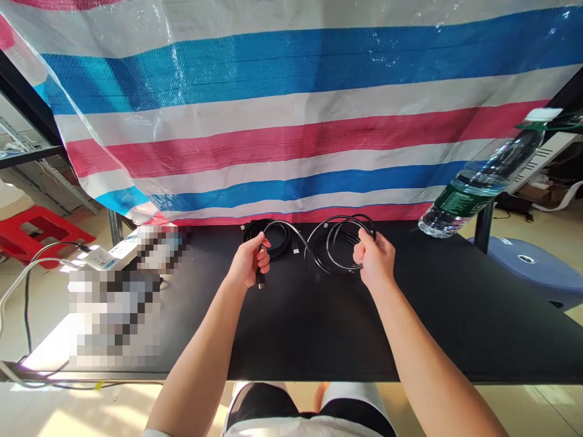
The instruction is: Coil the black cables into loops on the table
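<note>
A black cable (339, 267) runs between my two hands above the dark table. My left hand (249, 262) is closed round it near one end, and a connector (260, 280) pokes out below the fist. Several loops of the same cable are gathered in my right hand (377, 258), whose fingers are wrapped round them. Behind my left hand lies a second coiled black cable (286, 243) with small white tags, resting at the back of the table. The cable's other end is not visible.
A striped plastic sheet (291, 139) hangs along the table's (310, 334) back edge. At the back right a water bottle (464, 194) leans, tied near its neck. A white power strip (121, 249) with plugs sits left, beside a blurred-out patch. A red stool (45, 233) stands beyond.
</note>
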Available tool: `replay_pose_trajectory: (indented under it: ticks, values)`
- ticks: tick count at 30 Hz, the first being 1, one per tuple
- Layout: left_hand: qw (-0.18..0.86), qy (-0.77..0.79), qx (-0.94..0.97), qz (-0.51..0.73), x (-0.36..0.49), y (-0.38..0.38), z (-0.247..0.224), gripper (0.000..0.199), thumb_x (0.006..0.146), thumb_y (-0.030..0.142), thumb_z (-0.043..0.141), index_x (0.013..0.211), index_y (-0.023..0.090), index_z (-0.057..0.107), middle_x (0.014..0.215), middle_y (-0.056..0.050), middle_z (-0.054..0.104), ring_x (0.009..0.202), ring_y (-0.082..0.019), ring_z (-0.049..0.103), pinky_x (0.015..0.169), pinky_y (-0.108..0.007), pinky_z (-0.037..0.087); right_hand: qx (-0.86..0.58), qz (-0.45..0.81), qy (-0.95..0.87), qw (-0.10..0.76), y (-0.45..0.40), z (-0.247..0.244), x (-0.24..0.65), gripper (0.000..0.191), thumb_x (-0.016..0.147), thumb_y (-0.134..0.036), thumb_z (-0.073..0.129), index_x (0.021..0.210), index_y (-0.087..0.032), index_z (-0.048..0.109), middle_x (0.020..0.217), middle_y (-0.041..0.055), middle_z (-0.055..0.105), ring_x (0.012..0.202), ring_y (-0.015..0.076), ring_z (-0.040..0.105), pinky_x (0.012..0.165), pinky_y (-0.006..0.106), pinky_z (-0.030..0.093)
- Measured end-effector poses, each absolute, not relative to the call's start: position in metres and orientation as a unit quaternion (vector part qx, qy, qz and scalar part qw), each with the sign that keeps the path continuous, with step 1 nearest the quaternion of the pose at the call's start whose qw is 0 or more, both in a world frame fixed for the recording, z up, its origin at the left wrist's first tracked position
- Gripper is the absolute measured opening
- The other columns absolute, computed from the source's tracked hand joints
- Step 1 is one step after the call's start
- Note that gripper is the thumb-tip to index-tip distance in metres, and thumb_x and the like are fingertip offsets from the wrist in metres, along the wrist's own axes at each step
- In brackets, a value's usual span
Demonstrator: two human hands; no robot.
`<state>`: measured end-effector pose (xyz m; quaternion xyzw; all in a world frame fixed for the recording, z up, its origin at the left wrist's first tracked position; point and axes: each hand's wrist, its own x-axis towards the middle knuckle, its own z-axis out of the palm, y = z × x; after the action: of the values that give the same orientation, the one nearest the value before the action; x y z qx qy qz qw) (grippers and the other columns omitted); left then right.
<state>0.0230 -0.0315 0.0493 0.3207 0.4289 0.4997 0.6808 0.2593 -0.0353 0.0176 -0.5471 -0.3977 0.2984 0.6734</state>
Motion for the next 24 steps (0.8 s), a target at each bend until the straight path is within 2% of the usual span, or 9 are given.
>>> replay_pose_trajectory:
  ticks: [3, 5, 7, 9, 12, 16, 18, 21, 24]
  values:
    - [0.613, 0.465, 0.344, 0.538, 0.039, -0.033, 0.04, 0.04, 0.065, 0.047, 0.074, 0.052, 0.017, 0.051, 0.045, 0.006, 0.039, 0.041, -0.006, 0.038, 0.041, -0.02, 0.036, -0.451, 0.438, -0.401, 0.667, -0.037, 0.021, 0.246, 0.063, 0.065, -0.079, 0.055, 0.051, -0.026, 0.025, 0.035, -0.0102, 0.021, 0.032, 0.0069, 0.021, 0.032, 0.023, 0.019]
    - [0.557, 0.483, 0.358, 0.573, 0.049, -0.035, 0.032, 0.041, 0.065, 0.048, 0.073, 0.05, 0.017, 0.05, 0.048, 0.004, 0.044, 0.046, -0.008, 0.043, 0.048, -0.022, 0.039, -0.416, 0.487, -0.411, 0.649, -0.041, 0.023, 0.233, 0.069, 0.055, -0.082, 0.061, 0.049, -0.025, 0.024, 0.038, -0.0086, 0.03, 0.033, 0.005, 0.023, 0.033, 0.022, 0.019]
    - [0.506, 0.51, 0.362, 0.594, 0.056, -0.036, 0.025, 0.042, 0.069, 0.049, 0.068, 0.049, 0.019, 0.048, 0.048, 0.004, 0.044, 0.049, -0.009, 0.043, 0.051, -0.023, 0.038, -0.404, 0.514, -0.417, 0.631, -0.046, 0.024, 0.223, 0.071, 0.042, -0.075, 0.074, 0.051, -0.023, 0.027, 0.045, -0.0062, 0.044, 0.035, 0.0035, 0.027, 0.034, 0.021, 0.02]
    - [0.456, 0.538, 0.362, 0.61, 0.059, -0.037, 0.02, 0.042, 0.073, 0.047, 0.065, 0.048, 0.019, 0.047, 0.051, 0.004, 0.044, 0.054, -0.01, 0.045, 0.055, -0.023, 0.039, -0.4, 0.535, -0.43, 0.607, -0.051, 0.026, 0.217, 0.069, 0.037, -0.062, 0.084, 0.053, -0.022, 0.029, 0.051, -0.0049, 0.051, 0.037, 0.0036, 0.032, 0.036, 0.021, 0.022]
    - [0.418, 0.552, 0.353, 0.629, 0.061, -0.037, 0.015, 0.04, 0.073, 0.044, 0.066, 0.05, 0.019, 0.046, 0.063, 0.003, 0.05, 0.066, -0.011, 0.051, 0.064, -0.023, 0.043, -0.383, 0.554, -0.447, 0.589, -0.056, 0.026, 0.219, 0.061, 0.046, -0.049, 0.084, 0.054, -0.023, 0.029, 0.044, -0.0092, 0.041, 0.036, 0.0039, 0.029, 0.038, 0.02, 0.02]
    - [0.537, 0.468, 0.327, 0.621, 0.067, -0.043, 0.016, 0.035, 0.061, 0.039, 0.079, 0.067, 0.019, 0.05, 0.081, 0.001, 0.061, 0.079, -0.014, 0.059, 0.071, -0.027, 0.048, -0.331, 0.552, -0.472, 0.602, -0.058, 0.023, 0.228, 0.051, 0.059, -0.049, 0.077, 0.056, -0.024, 0.033, 0.038, -0.0139, 0.023, 0.034, 0.0037, 0.017, 0.039, 0.022, 0.021]
    - [0.618, 0.407, 0.332, 0.584, 0.069, -0.048, 0.019, 0.045, 0.051, 0.032, 0.085, 0.081, 0.021, 0.053, 0.088, 0.0, 0.065, 0.082, -0.017, 0.063, 0.07, -0.03, 0.05, -0.318, 0.548, -0.495, 0.594, -0.058, 0.022, 0.23, 0.053, 0.062, -0.057, 0.073, 0.054, -0.024, 0.033, 0.035, -0.0132, 0.021, 0.034, 0.0051, 0.018, 0.04, 0.023, 0.024]
    - [0.689, 0.364, 0.393, 0.488, 0.065, -0.05, 0.024, 0.05, 0.05, 0.033, 0.087, 0.088, 0.019, 0.058, 0.074, -0.001, 0.067, 0.071, -0.019, 0.066, 0.063, -0.03, 0.051, -0.374, 0.482, -0.529, 0.59, -0.056, 0.021, 0.23, 0.057, 0.062, -0.067, 0.068, 0.046, -0.025, 0.032, 0.034, -0.0087, 0.028, 0.035, 0.0076, 0.025, 0.041, 0.026, 0.026]
    - [0.663, 0.359, 0.462, 0.467, 0.055, -0.047, 0.028, 0.039, 0.054, 0.041, 0.085, 0.064, 0.015, 0.058, 0.051, 0.001, 0.059, 0.056, -0.016, 0.064, 0.057, -0.026, 0.049, -0.478, 0.335, -0.584, 0.563, -0.055, 0.023, 0.231, 0.054, 0.065, -0.069, 0.064, 0.044, -0.024, 0.043, 0.04, -0.0019, 0.046, 0.041, 0.0117, 0.041, 0.047, 0.028, 0.035]
